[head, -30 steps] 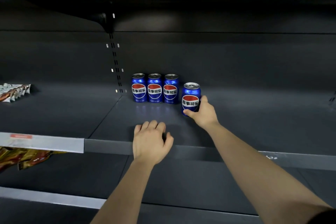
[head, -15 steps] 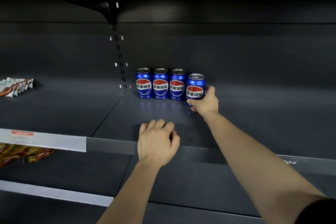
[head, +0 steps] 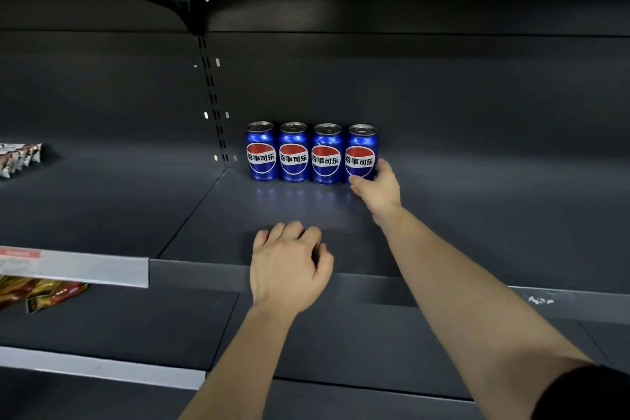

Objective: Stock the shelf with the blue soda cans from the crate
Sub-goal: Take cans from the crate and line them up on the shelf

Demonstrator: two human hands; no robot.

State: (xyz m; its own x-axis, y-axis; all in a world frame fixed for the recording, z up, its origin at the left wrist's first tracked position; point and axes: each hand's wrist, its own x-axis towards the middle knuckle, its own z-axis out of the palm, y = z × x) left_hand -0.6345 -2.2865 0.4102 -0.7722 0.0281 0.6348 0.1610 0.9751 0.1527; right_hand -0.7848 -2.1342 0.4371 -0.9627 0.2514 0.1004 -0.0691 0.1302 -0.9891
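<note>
Several blue soda cans stand upright in a row at the back of the dark shelf (head: 443,232). The rightmost can (head: 361,152) stands level with the other three cans (head: 294,152), and my right hand (head: 378,186) grips its lower right side, thumb in front and fingers behind it. My left hand (head: 289,266) rests on the shelf's front edge with fingers curled, holding nothing. No crate shows.
A slotted upright post (head: 213,95) runs down the back wall just left of the cans. Snack packets (head: 20,157) lie on the left shelf section, and more packets (head: 41,291) sit on the shelf below. A price rail (head: 75,268) fronts the left section.
My right hand has pushed the fourth can back and left into line with the other three. My left hand stayed on the shelf edge. The camera moved closer.
</note>
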